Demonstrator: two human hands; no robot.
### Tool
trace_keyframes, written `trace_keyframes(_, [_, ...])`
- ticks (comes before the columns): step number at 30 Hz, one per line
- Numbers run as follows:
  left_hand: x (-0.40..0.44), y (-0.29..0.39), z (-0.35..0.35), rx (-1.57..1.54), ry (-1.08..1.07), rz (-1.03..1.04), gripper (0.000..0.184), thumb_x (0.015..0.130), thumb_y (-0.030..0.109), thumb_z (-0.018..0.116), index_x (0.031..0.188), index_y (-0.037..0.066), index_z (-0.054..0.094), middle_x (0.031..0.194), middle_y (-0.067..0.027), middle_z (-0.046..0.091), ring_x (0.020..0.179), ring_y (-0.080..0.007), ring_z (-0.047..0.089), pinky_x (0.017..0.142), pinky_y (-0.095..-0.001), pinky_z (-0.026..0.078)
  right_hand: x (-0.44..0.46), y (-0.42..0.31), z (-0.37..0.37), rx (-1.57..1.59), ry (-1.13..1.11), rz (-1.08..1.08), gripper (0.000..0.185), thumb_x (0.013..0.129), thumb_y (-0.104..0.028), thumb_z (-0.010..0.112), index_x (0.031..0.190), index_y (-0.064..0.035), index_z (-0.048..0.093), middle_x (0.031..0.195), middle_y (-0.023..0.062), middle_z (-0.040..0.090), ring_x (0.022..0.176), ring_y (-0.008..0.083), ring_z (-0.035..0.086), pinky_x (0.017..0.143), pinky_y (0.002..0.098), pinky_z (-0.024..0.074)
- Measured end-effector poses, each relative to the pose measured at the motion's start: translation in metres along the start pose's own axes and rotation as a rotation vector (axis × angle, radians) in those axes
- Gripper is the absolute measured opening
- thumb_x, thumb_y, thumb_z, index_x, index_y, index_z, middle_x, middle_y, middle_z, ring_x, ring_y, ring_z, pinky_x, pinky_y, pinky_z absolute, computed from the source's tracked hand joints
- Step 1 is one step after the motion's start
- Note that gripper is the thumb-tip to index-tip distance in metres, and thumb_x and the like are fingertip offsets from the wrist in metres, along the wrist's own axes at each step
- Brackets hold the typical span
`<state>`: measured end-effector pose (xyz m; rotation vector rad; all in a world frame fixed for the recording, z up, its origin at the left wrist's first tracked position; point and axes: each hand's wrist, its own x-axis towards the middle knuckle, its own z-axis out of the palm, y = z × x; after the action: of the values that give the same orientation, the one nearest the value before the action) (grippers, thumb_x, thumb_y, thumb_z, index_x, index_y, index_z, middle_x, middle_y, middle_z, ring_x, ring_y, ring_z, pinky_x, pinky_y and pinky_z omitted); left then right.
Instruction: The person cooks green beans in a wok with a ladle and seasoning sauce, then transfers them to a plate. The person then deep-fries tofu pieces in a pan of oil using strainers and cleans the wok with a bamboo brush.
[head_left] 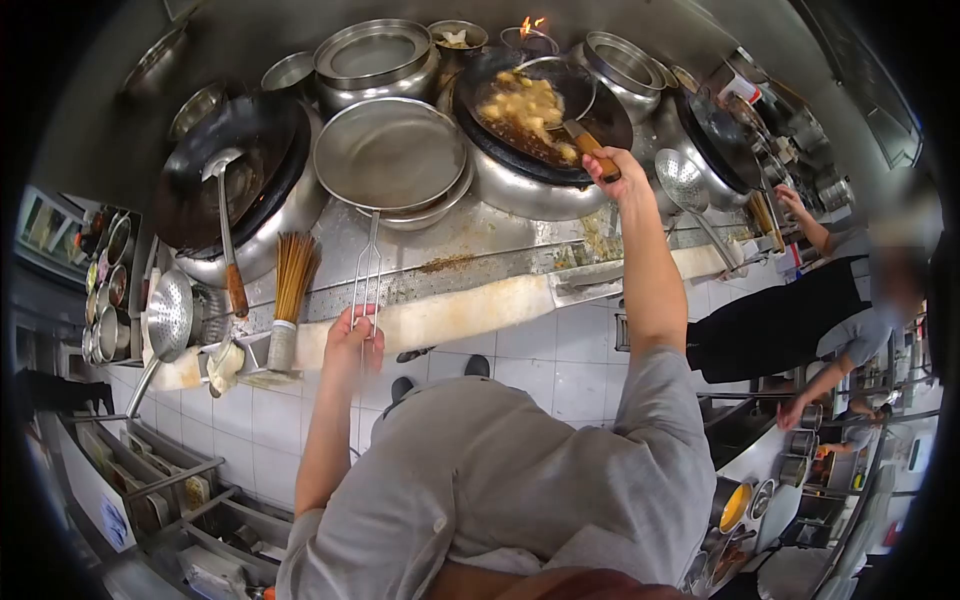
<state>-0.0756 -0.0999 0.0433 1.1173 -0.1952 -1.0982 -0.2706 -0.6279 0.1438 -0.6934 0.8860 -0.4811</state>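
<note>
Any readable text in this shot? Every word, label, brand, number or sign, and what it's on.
No text is readable.
Blue mark on the white panel, lower left: too blurred to tell if it is lettering.
Red-and-white box, upper right: too small to read.
Wooden handle in the right hand: no lettering visible.

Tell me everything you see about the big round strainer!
The strainer looks like metal: a wide, round grey disc with a shiny rim and a long, forked wire handle pointing toward the person. Their left hand grips the handle's end. The disc is over a metal bowl, between two black woks; whether disc and bowl touch is hidden.
</note>
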Motion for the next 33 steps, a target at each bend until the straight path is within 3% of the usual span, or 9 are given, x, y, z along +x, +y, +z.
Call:
trace_keyframes(2, [0.002,0.006,-0.014,0.063,-0.067,-0.046,0.02,0.102,0.017,0.046,0.117,0.007,0.054,0.072,-0.0062,0.061,0.052,-0.0136,0.056,0.044,-0.0267,0.045,-0.006,0.005,0.007,-0.005,-0.027,0.039,0.023,0.089,-0.004,0.055,0.109,0.007,0.048,0.079,0.0148,0.061,0.053,0.0165,0.056,0.044,0.025,0.0491])
trace_keyframes(5, [0.012,-0.002,-0.035,0.149,-0.087,-0.03,0.021,0.102,0.019,0.046,0.118,0.007,0.054,0.076,-0.0071,0.063,0.057,-0.0142,0.059,0.049,-0.0275,0.049,-0.037,0.028,0.022,-0.237,-0.002,-0.206,0.024,0.09,-0.004,0.054,0.112,0.002,0.051,0.077,0.0133,0.061,0.052,0.016,0.055,0.043,0.0244,0.0466])
trace_keyframes(6, [0.015,-0.006,-0.04,0.169,-0.063,-0.027,0.023,0.102,0.02,0.047,0.12,0.007,0.053,0.078,-0.0074,0.064,0.058,-0.0145,0.06,0.051,-0.0274,0.05,-0.052,0.036,0.031,-0.297,0.043,-0.254,0.032,0.088,-0.001,0.056,0.12,-0.0032,0.055,0.072,0.0119,0.06,0.049,0.0153,0.053,0.04,0.0249,0.043])
trace_keyframes(15, [0.011,-0.013,-0.057,0.241,-0.056,-0.055,0.041,0.099,0.02,0.053,0.138,0.006,0.047,0.098,-0.0094,0.067,0.083,-0.0156,0.065,0.072,-0.0306,0.055,-0.121,0.074,0.079,-0.687,0.207,-0.674,0.055,0.078,0.006,0.059,0.132,0.0007,0.054,0.066,0.006,0.059,0.042,0.0111,0.049,0.034,0.0271,0.0365])
trace_keyframes(21, [0.022,-0.018,-0.083,0.381,-0.036,0.033,0.049,0.097,0.018,0.056,0.143,0.007,0.043,0.11,-0.0079,0.063,0.096,-0.0148,0.061,0.081,-0.0318,0.053,-0.164,0.083,0.088,-0.523,0.229,-0.539,0.057,0.078,0.005,0.062,0.134,0.0013,0.053,0.067,0.0073,0.06,0.042,0.0111,0.048,0.035,0.0257,0.0354])
trace_keyframes(24, [0.015,-0.007,-0.081,0.408,0.006,0.126,0.051,0.095,0.016,0.058,0.144,0.009,0.044,0.111,-0.0053,0.06,0.098,-0.0135,0.058,0.084,-0.0314,0.051,-0.168,0.081,0.071,-0.609,0.253,-0.512,0.052,0.078,0.004,0.062,0.13,0.0015,0.055,0.067,0.0078,0.06,0.043,0.0115,0.049,0.036,0.0254,0.0359])
trace_keyframes(27, [0.011,-0.004,-0.079,0.435,0.088,0.22,0.051,0.095,0.017,0.061,0.142,0.006,0.045,0.106,-0.0023,0.06,0.091,-0.011,0.057,0.077,-0.0264,0.05,-0.166,0.068,0.061,-0.655,0.311,-0.568,0.053,0.078,0.005,0.061,0.13,0.0016,0.054,0.066,0.007,0.06,0.042,0.0111,0.048,0.035,0.0258,0.0363])
trace_keyframes(33, [0.0,-0.003,-0.067,0.418,0.236,0.221,0.048,0.095,0.016,0.061,0.14,0.005,0.048,0.107,-0.0031,0.06,0.091,-0.0106,0.057,0.076,-0.0261,0.051,-0.137,0.025,0.027,-0.671,0.368,-0.672,0.05,0.078,0.003,0.06,0.128,0.0037,0.053,0.063,0.0048,0.056,0.043,0.0125,0.048,0.036,0.0278,0.0369])
